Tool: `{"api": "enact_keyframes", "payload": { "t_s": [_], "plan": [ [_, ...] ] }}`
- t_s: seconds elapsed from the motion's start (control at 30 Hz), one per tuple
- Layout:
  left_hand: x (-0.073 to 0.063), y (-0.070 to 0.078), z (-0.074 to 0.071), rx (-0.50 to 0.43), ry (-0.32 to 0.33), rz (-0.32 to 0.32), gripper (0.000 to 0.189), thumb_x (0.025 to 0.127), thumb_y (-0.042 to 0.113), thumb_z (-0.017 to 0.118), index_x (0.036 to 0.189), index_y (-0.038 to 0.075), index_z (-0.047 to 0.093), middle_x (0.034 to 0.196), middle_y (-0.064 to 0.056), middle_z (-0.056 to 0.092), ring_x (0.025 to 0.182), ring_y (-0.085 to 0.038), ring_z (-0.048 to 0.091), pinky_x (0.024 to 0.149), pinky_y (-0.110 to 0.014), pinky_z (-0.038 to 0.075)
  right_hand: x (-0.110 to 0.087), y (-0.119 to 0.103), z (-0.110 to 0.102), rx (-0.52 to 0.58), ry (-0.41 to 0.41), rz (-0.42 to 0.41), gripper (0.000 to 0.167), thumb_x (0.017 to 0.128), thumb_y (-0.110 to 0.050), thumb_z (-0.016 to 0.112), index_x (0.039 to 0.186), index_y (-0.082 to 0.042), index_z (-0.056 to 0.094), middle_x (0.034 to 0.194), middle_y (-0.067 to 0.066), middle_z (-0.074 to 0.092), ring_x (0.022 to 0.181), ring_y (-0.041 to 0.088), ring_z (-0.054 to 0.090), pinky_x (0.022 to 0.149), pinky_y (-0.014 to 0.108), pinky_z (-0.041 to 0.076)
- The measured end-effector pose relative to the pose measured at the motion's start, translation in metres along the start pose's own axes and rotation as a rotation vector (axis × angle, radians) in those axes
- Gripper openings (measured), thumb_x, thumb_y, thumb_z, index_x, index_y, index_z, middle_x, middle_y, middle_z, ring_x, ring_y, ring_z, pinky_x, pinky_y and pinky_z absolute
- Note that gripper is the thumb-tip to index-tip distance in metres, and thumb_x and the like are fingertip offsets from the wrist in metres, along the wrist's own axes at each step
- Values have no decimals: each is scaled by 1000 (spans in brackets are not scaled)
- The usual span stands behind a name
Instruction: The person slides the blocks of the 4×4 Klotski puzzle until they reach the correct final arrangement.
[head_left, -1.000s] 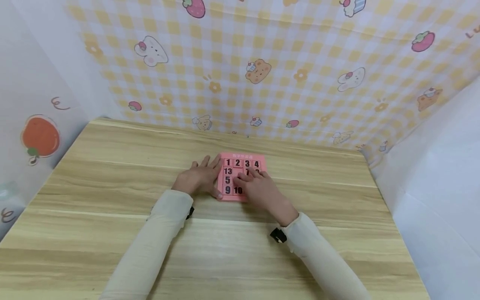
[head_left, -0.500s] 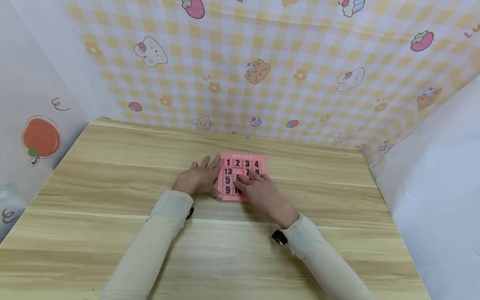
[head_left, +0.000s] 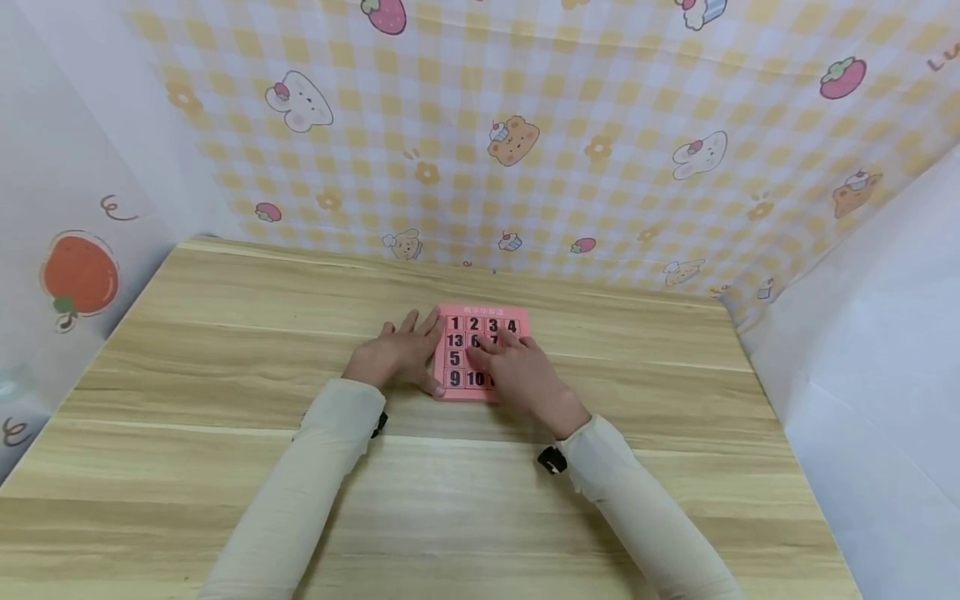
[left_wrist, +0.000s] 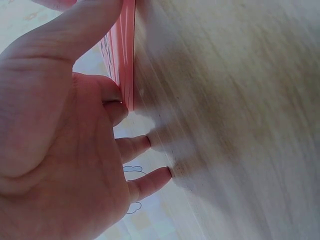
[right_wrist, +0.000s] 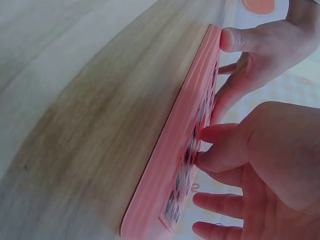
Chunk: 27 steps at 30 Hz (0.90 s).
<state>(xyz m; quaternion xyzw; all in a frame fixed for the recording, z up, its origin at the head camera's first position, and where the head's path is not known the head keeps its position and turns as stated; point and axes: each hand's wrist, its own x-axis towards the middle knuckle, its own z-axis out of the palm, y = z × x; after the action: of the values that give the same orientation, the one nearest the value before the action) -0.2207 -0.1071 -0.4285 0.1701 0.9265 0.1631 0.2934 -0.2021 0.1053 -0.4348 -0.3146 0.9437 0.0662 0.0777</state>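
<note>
A pink number slide puzzle (head_left: 483, 311) lies flat on the table, its tiles printed with black numerals. My left hand (head_left: 393, 352) braces the puzzle's left side with fingers spread. Its thumb (right_wrist: 233, 40) rests at the near corner in the right wrist view, while the outer fingertips reach down to the tabletop in the left wrist view. Over the lower right of the puzzle, my right hand (head_left: 521, 373) touches the tiles with its thumb and a finger. Tile 6 (head_left: 474, 341) sits beside tile 13 (head_left: 454, 341). Several tiles at right are hidden under that hand.
The light wooden table (head_left: 420, 517) extends around the puzzle on all sides. Behind it hangs a yellow checked cloth (head_left: 450, 125) with cartoon prints. Pale panels (head_left: 885, 333) flank the table left and right.
Tile 6 has slid up from the third row into the gap under tile 2. My right hand has shifted slightly away from me; the left hand and puzzle frame stay put.
</note>
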Motion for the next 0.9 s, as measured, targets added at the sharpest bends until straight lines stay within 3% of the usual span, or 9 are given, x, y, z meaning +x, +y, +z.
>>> {"api": "enact_keyframes", "payload": {
  "t_s": [0.23, 0.53, 0.9],
  "plan": [
    [1, -1, 0, 6, -2, 3, 117, 82, 49, 76, 159, 11, -5, 165, -5, -16, 152, -36, -13, 121, -59, -2, -1, 1, -1, 2, -1, -15, 47, 102, -23, 54, 149, -27, 47, 157, 1, 38, 146, 37, 33, 111, 58, 38],
    [0, 1, 0, 2, 8, 3, 118, 81, 48, 77, 159, 10, -3, 166, -6, -15, 152, -37, -12, 121, -60, -2, -13, 5, -3, 25, 29, -22, 39, 100, -20, 58, 139, -26, 59, 151, 0, 48, 144, 34, 38, 111, 57, 38],
    [-1, 1, 0, 5, 4, -3, 118, 81, 48, 76, 159, 10, -3, 165, -6, -16, 151, -37, -13, 121, -59, -2, -21, 10, 0, 27, 41, 5, 40, 102, -16, 54, 142, -21, 57, 149, 2, 51, 142, 34, 41, 111, 55, 39]
  ]
}}
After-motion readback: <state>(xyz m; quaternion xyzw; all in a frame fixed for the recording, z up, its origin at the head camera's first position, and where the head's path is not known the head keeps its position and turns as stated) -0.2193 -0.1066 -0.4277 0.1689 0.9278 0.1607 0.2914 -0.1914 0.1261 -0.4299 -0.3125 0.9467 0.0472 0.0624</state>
